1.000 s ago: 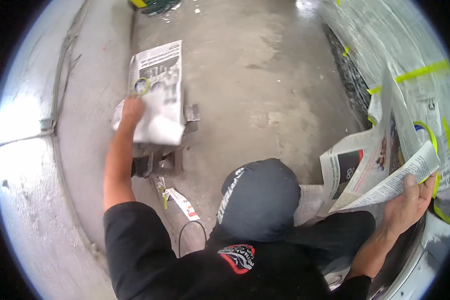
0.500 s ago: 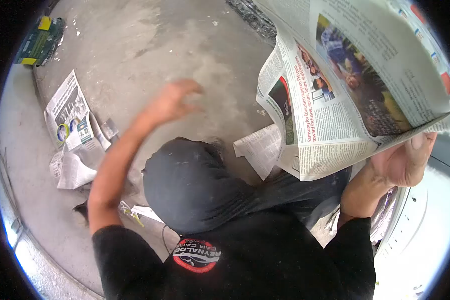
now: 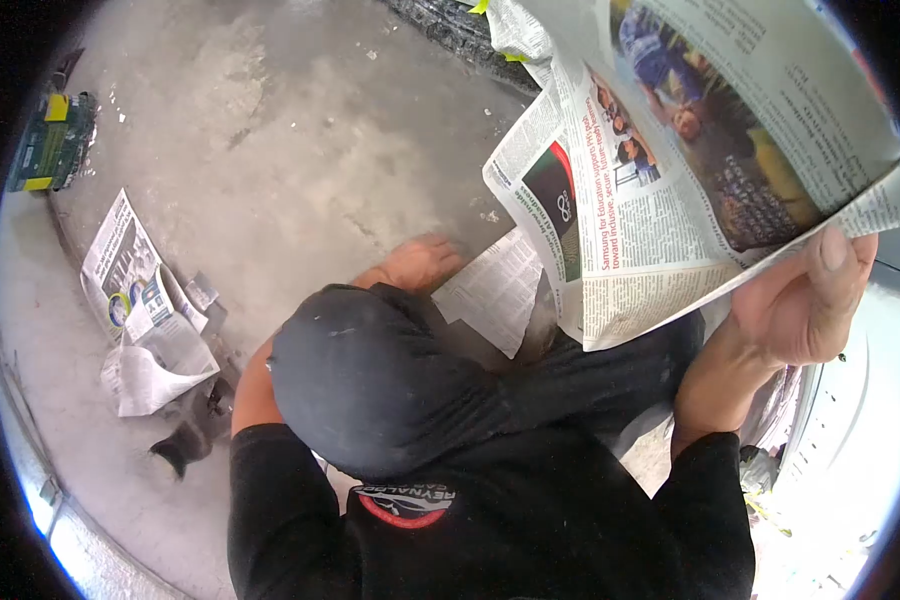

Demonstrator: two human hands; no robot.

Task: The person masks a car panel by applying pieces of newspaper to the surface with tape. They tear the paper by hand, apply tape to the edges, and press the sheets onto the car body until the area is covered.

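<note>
A large newspaper sheet (image 3: 660, 240) hangs at the upper right, its lower right edge pinched between the thumb and fingers of my right hand (image 3: 805, 295). My left hand (image 3: 425, 262) is low by the floor beyond my bent knee, at the left edge of a smaller newspaper piece (image 3: 495, 295). Its fingers point toward that piece and lie close together; whether they grip it is too blurred to tell. The smaller piece lies partly beneath the hanging sheet.
On the concrete floor (image 3: 260, 160) at the left lie crumpled newspapers (image 3: 160, 350) with tape rolls (image 3: 120, 308) on them. A green and yellow box (image 3: 55, 142) stands at the far left. Dark plastic-like material (image 3: 450, 38) lies along the top. A white panel (image 3: 860, 400) is at the right.
My left hand has moved down and to the right, from above the floor to beside the smaller newspaper piece. My right hand still holds the large sheet, which has shifted slightly left.
</note>
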